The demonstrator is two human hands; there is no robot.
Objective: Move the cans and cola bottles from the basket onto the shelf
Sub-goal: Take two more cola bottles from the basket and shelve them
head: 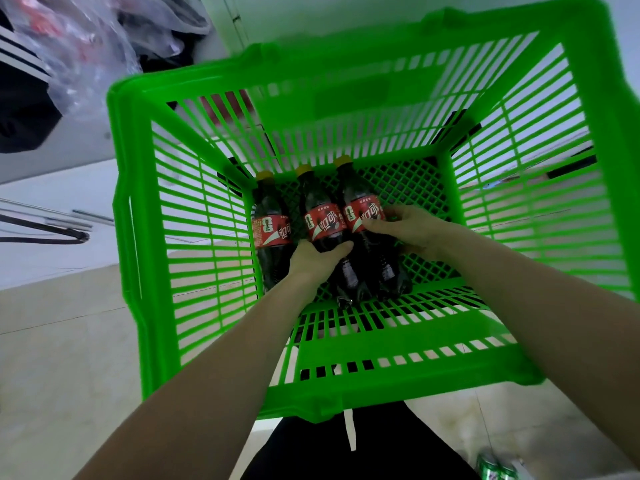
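Forearms entering from lower frame, reaching into green basket (221, 341), centre.
Left hand (317, 259) curled round middle cola bottle (323, 225); right hand (408, 230) gripping right cola bottle (362, 213); third bottle (272, 230) lying untouched at left. No cans inside; green cans (495, 467) at lower right edge. Shelf unseen; three bottles left to move.

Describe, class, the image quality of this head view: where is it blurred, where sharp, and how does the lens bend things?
Head view: the far rim of the green basket is smeared by motion blur; the three cola bottles, left hand and right hand look sharper; the wide-angle lens splays the basket walls outward; lighting is soft and even, without harsh shadows.
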